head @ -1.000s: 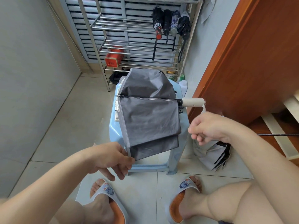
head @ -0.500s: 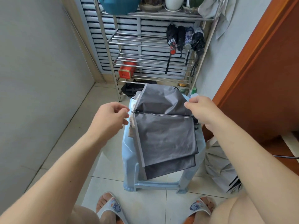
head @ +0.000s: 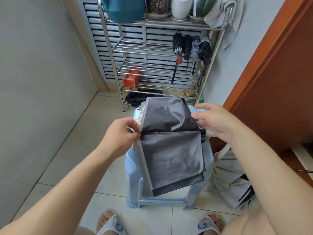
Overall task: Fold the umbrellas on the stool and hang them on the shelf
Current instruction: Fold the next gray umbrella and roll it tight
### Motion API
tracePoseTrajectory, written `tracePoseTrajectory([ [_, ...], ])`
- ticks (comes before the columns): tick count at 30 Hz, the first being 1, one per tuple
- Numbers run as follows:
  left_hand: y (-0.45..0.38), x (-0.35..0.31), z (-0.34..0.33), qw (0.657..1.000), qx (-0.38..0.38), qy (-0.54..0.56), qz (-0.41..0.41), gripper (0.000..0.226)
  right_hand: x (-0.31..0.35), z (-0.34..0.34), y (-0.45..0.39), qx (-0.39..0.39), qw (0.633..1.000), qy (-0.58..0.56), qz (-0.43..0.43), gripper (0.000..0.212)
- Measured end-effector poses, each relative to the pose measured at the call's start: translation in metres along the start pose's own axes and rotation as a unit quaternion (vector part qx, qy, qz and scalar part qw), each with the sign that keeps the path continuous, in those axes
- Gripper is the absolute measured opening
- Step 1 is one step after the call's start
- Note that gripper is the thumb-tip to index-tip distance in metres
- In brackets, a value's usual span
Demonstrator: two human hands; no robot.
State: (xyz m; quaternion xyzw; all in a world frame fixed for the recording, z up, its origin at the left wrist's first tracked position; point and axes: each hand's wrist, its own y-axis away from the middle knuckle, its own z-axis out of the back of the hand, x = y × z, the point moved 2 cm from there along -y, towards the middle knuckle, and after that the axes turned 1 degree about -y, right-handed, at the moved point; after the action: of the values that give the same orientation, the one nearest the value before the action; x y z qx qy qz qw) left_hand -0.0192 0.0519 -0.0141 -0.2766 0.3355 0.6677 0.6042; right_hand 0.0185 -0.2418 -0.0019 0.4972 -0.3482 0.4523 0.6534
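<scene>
A grey umbrella (head: pixel 171 143) lies half-folded across a pale blue stool (head: pixel 133 160), its flat panels draping over the front edge. The left hand (head: pixel 118 136) pinches the canopy's left edge where the rib meets it. The right hand (head: pixel 215 121) rests at the handle end with fingers relaxed and spread. Behind stands a metal shelf (head: pixel 162 50) with four folded umbrellas (head: pixel 191 46) hanging from it. Another umbrella (head: pixel 232 180) lies on the floor (head: pixel 71 150) to the right.
</scene>
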Motion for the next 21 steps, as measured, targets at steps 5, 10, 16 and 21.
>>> tracePoseTrajectory([
  [5,0.004,-0.005,-0.001,0.999,-0.004,-0.035,-0.032,0.022,0.002,0.002,0.016,0.009,0.996,-0.033,0.084,0.047],
  [10,0.011,-0.021,0.004,0.997,-0.005,0.026,-0.071,0.019,0.011,0.007,0.038,0.046,0.971,-0.15,0.18,0.048],
  [16,0.018,-0.038,0.006,0.93,-0.034,0.353,-0.1,0.037,0.009,0.01,0.056,0.101,0.977,-0.087,0.164,0.06],
  [21,0.019,-0.04,0.006,0.927,-0.001,0.358,-0.114,0.063,0.004,0.008,0.057,0.033,0.99,0.011,0.139,0.044],
])
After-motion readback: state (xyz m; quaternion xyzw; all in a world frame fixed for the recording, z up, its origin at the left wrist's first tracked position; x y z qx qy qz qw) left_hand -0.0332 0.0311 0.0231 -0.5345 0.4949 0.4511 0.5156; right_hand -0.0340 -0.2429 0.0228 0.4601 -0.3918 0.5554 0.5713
